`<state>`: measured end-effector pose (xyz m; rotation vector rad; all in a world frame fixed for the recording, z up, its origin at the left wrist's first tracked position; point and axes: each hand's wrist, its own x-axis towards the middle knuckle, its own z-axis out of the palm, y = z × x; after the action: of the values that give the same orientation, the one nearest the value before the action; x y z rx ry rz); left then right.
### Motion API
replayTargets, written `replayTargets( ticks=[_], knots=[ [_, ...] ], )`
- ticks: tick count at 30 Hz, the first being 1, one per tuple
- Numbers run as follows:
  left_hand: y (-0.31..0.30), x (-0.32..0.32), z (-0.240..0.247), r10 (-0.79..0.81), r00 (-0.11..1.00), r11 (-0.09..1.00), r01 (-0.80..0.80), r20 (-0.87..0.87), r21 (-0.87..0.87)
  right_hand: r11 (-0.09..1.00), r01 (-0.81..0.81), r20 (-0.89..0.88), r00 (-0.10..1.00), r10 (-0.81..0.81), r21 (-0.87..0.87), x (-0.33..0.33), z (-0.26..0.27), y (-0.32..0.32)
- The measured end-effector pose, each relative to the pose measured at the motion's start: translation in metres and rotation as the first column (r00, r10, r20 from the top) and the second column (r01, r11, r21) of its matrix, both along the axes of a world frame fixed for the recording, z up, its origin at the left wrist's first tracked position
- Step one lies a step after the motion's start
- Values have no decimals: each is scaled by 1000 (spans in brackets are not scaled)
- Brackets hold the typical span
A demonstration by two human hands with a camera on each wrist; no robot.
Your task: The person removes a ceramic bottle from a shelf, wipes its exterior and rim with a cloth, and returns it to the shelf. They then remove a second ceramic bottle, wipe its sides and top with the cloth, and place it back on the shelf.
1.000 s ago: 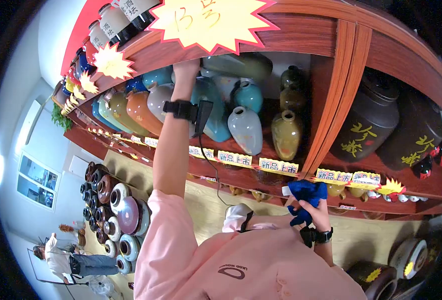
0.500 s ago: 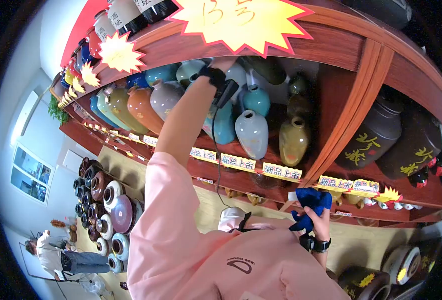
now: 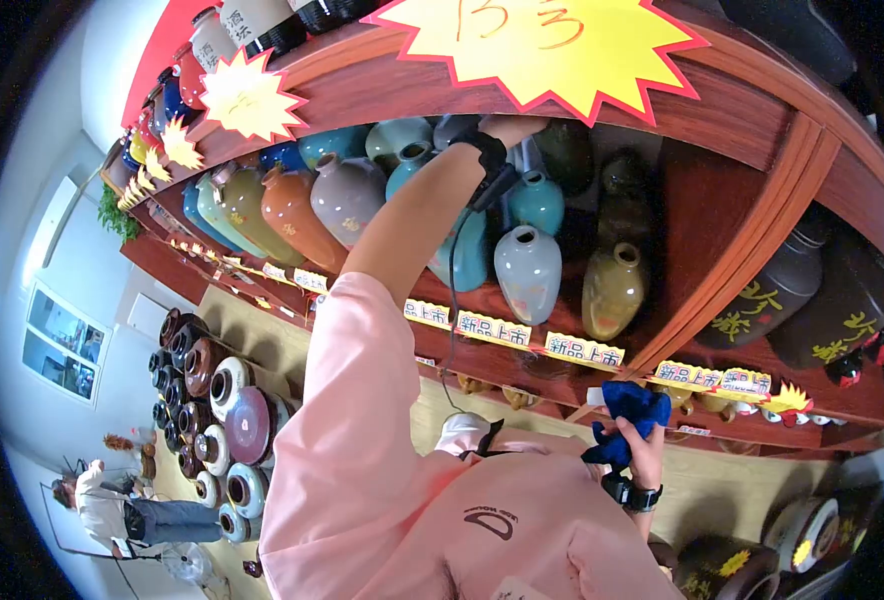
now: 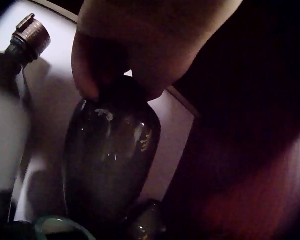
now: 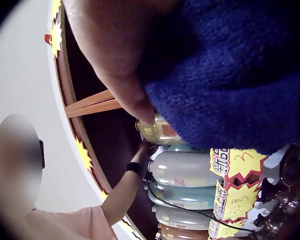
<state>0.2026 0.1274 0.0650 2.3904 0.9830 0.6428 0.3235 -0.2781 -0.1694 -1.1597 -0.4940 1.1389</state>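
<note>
My left hand point(image 3: 514, 128) reaches into the back of the shelf compartment. In the left wrist view, its thumb and fingers grip the neck of a dark glazed jar point(image 4: 110, 155), which stands near upright by the pale back wall. From the head view the same dark jar point(image 3: 566, 158) is partly hidden behind the yellow price tag. Low in front of the shelf, my right hand point(image 3: 644, 452) holds a bunched blue cloth point(image 3: 634, 405). Its plush surface fills much of the right wrist view.
A pale grey jar point(image 3: 528, 275), a teal jar point(image 3: 536, 205) and an olive jar point(image 3: 614, 290) stand near the reaching arm. An upright wooden divider point(image 3: 737, 250) borders the compartment. A black cable point(image 3: 452, 330) hangs from the left wrist. Another person point(image 3: 127, 510) stands far left.
My left hand has moved right along the back of the shelf, and the dark jar has gone from lying tilted to nearly upright. The right hand keeps hold of the cloth.
</note>
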Motion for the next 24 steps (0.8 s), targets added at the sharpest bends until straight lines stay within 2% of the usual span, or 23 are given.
replayTargets(
  ticks=[3,6,7,8,9,10,12,14,15,19,24],
  knots=[
    [15,4,-14,-40,996,996,46,81,-74,1000,17,-11,1000,-17,-12,-4,1,4],
    [30,9,-25,-88,996,996,87,25,18,1000,12,3,1000,-12,4,-8,5,7],
    [56,13,-41,-150,989,960,147,-8,238,1000,17,3,1000,-17,0,-9,4,8],
    [97,18,-66,-203,978,872,205,-52,444,1000,21,3,1000,-21,-4,-10,3,9],
    [97,20,-66,-223,971,859,237,-84,454,1000,26,5,1000,-26,-8,-11,1,10],
    [96,22,-65,-244,963,845,270,-115,462,1000,19,2,1000,-19,-11,-11,-1,11],
    [24,18,-20,-248,959,961,261,-135,92,1000,2,-2,1000,-2,-17,-10,-4,11],
    [70,25,-49,-359,927,895,374,-108,242,1000,19,6,1000,-19,12,-11,-8,13],
    [71,26,-48,-413,905,849,423,-101,315,999,28,10,1000,-28,27,-11,-9,13],
    [66,31,-50,-362,903,887,410,-231,213,1000,1,-9,1000,-1,-14,-10,-6,13],
    [69,36,-54,-269,885,901,371,-381,226,997,-11,-14,1000,10,-72,-6,-15,11]
  ],
)
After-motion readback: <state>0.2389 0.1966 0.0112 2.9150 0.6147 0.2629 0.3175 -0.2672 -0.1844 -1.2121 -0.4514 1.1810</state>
